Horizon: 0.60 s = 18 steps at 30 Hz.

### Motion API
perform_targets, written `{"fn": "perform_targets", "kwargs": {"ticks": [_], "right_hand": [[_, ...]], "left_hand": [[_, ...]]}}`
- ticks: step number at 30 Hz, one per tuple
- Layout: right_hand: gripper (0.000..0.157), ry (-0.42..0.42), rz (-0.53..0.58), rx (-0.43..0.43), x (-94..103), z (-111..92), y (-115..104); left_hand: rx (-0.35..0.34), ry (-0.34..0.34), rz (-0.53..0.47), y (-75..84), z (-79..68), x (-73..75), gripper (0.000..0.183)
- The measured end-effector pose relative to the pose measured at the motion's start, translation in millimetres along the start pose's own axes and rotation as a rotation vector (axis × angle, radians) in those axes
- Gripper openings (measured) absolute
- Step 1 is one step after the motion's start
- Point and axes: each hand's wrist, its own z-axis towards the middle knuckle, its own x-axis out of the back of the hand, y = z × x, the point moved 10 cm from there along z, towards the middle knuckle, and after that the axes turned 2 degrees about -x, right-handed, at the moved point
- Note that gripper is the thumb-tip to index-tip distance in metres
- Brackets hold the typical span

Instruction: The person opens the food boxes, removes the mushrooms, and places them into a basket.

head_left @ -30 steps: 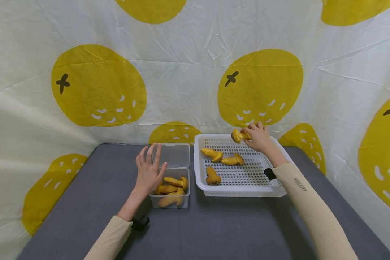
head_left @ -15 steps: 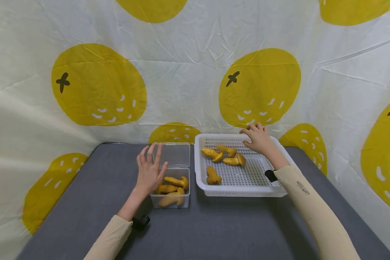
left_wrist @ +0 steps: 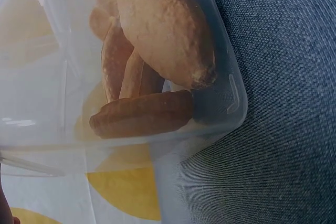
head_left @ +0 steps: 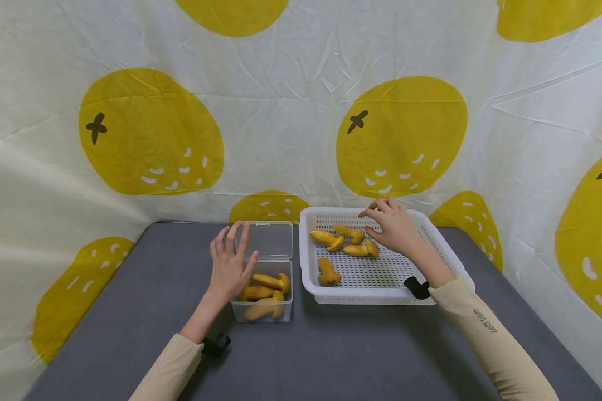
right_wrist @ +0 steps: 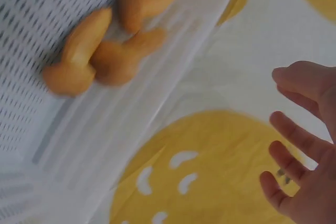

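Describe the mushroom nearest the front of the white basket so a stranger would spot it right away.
On the grey table, find the white perforated basket, to the right of the clear box. Look inside at its near left corner. The mushroom there lies alone, wider end toward the front, while the other three sit grouped farther back.

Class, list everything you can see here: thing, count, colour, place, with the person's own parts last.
Flat fabric-covered table: 1, dark grey, lower head view
Rectangular plastic box with open lid: 1, clear, on table
Perforated plastic basket: 1, white, right of box
Mushroom-shaped pieces: 4, yellow-brown, in basket
More such pieces: at least 3, yellow-brown, in box
Fruit-print cloth: 1, white and yellow, behind table
Wrist devices: 2, black, one per wrist
Fabric sleeves: 2, beige, on arms
Hands: 2, bare, left by box, right over basket
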Motion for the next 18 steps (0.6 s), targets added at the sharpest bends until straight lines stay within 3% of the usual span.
{"fn": "perform_targets", "kwargs": {"ticks": [12, 18], "right_hand": [[0.024, -0.03, 0.152, 0.139, 2.3, -19.2, -86.4], [0.022, -0.015, 0.195, 0.247, -7.6, -22.5, -133.2]], "left_hand": [[0.017, -0.054, 0.015, -0.6, -0.2, -4.7, 0.059], [0.013, -0.023, 0.008, -0.5, -0.3, -2.4, 0.059]]}}
